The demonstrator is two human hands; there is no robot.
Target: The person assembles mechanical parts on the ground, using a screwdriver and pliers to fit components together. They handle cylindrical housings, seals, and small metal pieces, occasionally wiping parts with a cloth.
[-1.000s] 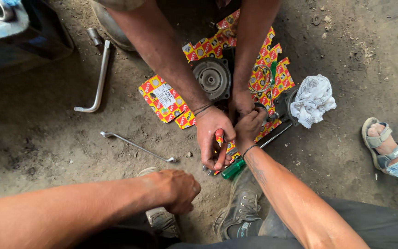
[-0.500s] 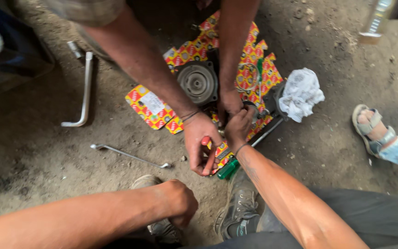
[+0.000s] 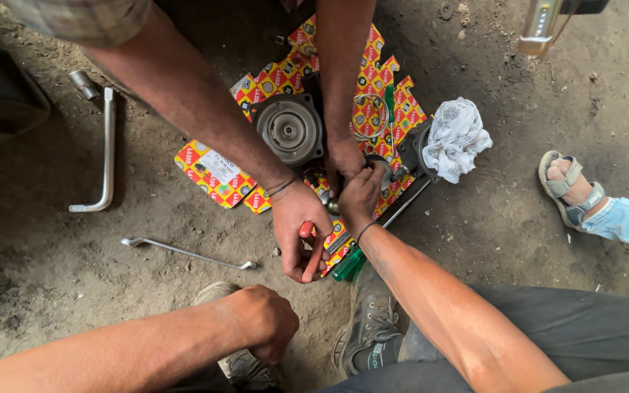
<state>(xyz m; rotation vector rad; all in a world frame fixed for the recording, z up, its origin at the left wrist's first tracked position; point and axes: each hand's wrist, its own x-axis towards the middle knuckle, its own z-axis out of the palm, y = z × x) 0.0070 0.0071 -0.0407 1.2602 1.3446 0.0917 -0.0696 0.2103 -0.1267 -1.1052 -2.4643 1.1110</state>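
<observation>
Right hand pinches a small metal part beside the co-worker's hands over flattened cardboard shielding parts from dirt; left hand fisted, empty, resting by the shoe.

Round metal part on flattened cardboard, cloth right, wrenches left.

The right hand is bunched up against a co-worker's two hands, so whatever small part they're all pinching is buried under fingers. The green-handled screwdriver mostly disappears under those hands too. The left hand curls into a fist and covers the toe of a shoe. A sandalled foot gets chopped off by the right edge.
</observation>
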